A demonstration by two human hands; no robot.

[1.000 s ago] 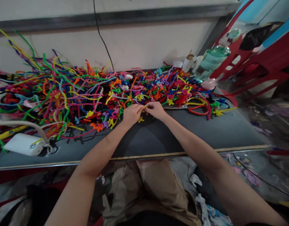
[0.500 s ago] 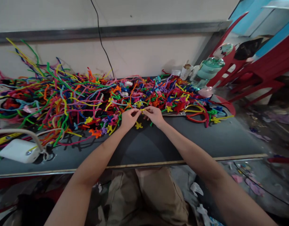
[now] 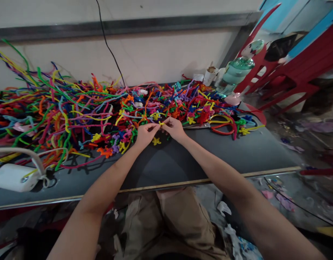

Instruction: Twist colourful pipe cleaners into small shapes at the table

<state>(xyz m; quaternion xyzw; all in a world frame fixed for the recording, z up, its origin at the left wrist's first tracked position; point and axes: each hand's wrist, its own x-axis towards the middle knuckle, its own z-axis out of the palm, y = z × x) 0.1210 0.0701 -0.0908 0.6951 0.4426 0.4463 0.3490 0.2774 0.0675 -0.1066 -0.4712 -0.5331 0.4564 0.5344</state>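
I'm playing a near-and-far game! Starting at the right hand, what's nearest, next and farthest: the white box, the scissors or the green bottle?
1. Scissors, just to the right of the right hand.
2. Green bottle, farther right and toward the back.
3. White box, way over on the left, near the front.

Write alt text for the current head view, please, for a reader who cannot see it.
Two bare hands, left and right, pinch a small yellow piece above a dark table, beside a tangled multicoloured heap and scissors.

2 hands [image 3: 145, 136], 1 pr scissors [image 3: 203, 126]
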